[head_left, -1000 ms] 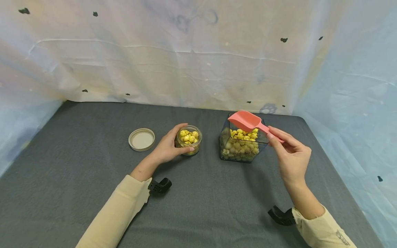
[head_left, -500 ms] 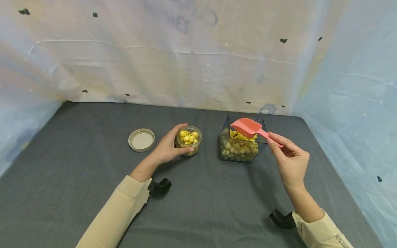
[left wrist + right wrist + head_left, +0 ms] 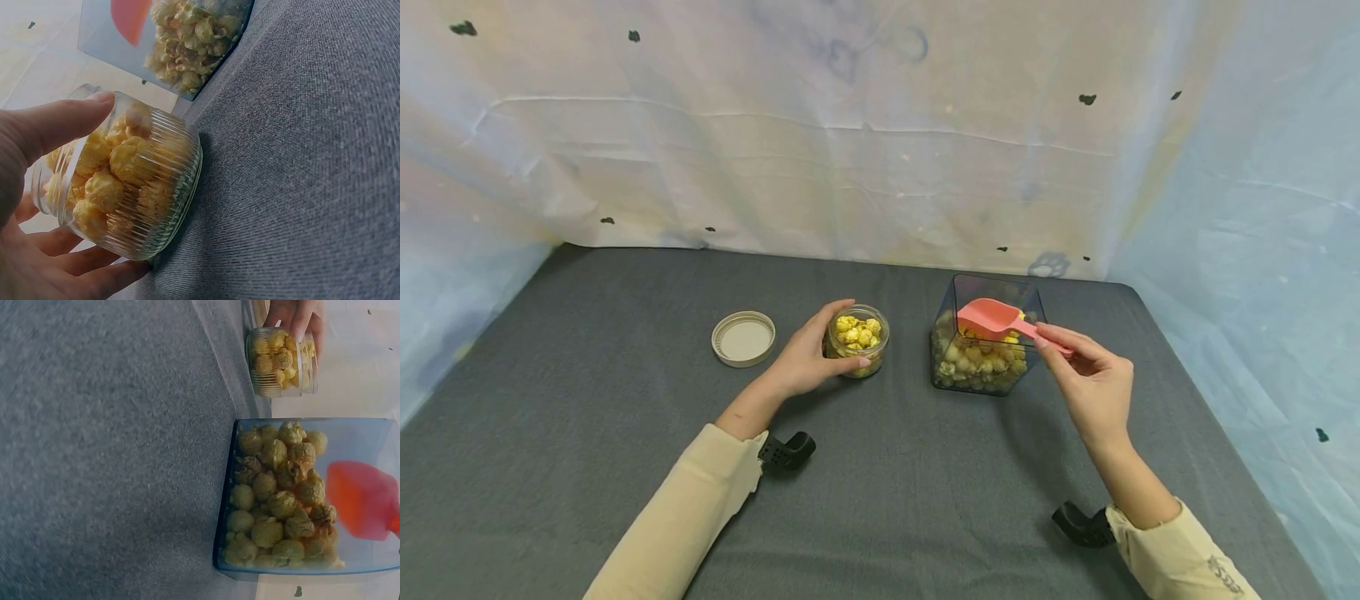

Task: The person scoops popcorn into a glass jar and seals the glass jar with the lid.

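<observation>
Scoop (image 3: 992, 317), pink, pinched by its handle in my right hand (image 3: 1093, 385); bowl lowered inside the clear box (image 3: 952, 379), on or just above the popcorn (image 3: 981, 360), which of the two I cannot tell. Its long axis runs from my fingertips leftward and away, handle nearest me. Jar (image 3: 857, 339), ribbed glass and nearly full of yellow popcorn, stands left of the box, well apart from the scoop; my left hand (image 3: 805, 360) curls round it, thumb on the near wall, fingers behind. Right hand is nearer the box. Lid (image 3: 742, 338) lies flat, left of the jar, on the grey table (image 3: 587, 400).
</observation>
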